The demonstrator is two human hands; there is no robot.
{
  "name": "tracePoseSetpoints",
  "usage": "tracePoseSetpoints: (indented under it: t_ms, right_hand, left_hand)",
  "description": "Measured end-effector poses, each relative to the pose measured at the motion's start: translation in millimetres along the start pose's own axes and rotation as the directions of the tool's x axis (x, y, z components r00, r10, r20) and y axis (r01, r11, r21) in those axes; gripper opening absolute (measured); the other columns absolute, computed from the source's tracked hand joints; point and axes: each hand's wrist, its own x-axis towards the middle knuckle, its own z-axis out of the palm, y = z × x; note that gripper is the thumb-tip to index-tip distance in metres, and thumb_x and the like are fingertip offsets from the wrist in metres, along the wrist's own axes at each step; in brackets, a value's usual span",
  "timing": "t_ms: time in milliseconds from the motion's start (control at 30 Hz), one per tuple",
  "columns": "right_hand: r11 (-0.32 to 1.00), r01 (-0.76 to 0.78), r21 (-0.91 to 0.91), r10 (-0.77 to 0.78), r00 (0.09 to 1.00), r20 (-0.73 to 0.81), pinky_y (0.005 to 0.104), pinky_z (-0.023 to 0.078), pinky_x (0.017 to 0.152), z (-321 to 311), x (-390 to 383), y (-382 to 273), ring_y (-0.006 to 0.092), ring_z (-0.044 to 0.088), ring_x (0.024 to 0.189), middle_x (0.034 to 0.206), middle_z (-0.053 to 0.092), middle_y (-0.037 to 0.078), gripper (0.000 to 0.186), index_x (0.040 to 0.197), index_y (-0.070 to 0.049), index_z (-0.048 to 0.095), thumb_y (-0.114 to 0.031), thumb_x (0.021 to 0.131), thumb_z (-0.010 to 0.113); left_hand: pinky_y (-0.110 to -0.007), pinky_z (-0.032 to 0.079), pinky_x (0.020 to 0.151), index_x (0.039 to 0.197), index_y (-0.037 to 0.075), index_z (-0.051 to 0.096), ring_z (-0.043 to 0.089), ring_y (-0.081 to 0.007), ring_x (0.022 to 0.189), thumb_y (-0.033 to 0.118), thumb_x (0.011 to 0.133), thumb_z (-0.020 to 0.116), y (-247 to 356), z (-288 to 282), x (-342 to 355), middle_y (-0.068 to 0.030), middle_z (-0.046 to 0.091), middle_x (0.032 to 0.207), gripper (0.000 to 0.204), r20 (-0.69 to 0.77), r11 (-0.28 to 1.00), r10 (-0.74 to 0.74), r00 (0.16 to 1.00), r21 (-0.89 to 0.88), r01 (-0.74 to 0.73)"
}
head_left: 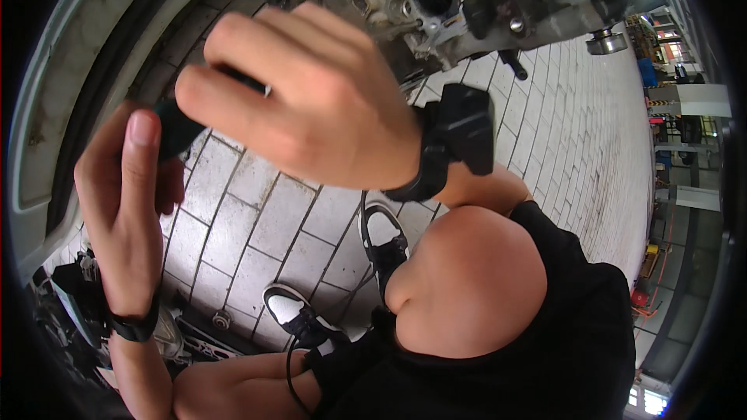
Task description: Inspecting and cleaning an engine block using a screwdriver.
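My left hand point(128, 187) is curled around a dark, rounded object point(177, 131), with the thumb pointing up along its near side. Crossing above the floor, my right hand point(303, 93) has its fingers bent and closed. A dark piece with a small bright spot shows between its thumb and first finger, and it seems to belong to the same object. The right hand hides much of it, so its kind cannot be made out. A black device is strapped to my right wrist, and a black band circles the left one.
A greasy metal engine assembly point(436, 0) hangs just beyond my right hand. At the left curves a pale vehicle body panel point(54, 70) with a dark seal. Dark parts point(210, 334) lie low on the left. Below is a white tiled floor point(249, 222); workshop equipment lines the far right.
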Motion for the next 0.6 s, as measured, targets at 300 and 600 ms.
tracePoseSetpoints:
  t_ms: [300,600]
  right_hand:
    - [0.987,0.079,0.137,-0.076,0.997,-0.028,0.0346,0.053,0.067,-1.8,-3.9,24.8,0.0255,0.065,0.076,0.087,0.060,0.010,0.033,0.109,-0.002,0.059,-0.011,0.082,0.076]
    - [0.991,0.117,0.069,-0.118,0.993,0.001,0.0358,0.051,0.064,-14.3,5.3,18.2,0.0250,0.060,0.072,0.090,0.057,0.009,0.026,0.108,-0.001,0.060,-0.007,0.084,0.066]
  left_hand:
    - [-0.020,0.030,0.049,0.126,-0.001,0.063,0.045,-0.0034,0.055,0.026,0.108,0.060,-4.4,-2.9,23.0,0.0005,0.059,0.076,0.033,0.097,0.888,0.379,0.920,0.241,-0.391]
    - [-0.018,0.037,0.053,0.143,-0.002,0.053,0.051,-0.0034,0.065,0.021,0.104,0.066,5.7,0.6,9.5,-0.0057,0.067,0.098,0.048,0.104,0.843,0.431,0.896,0.306,-0.441]
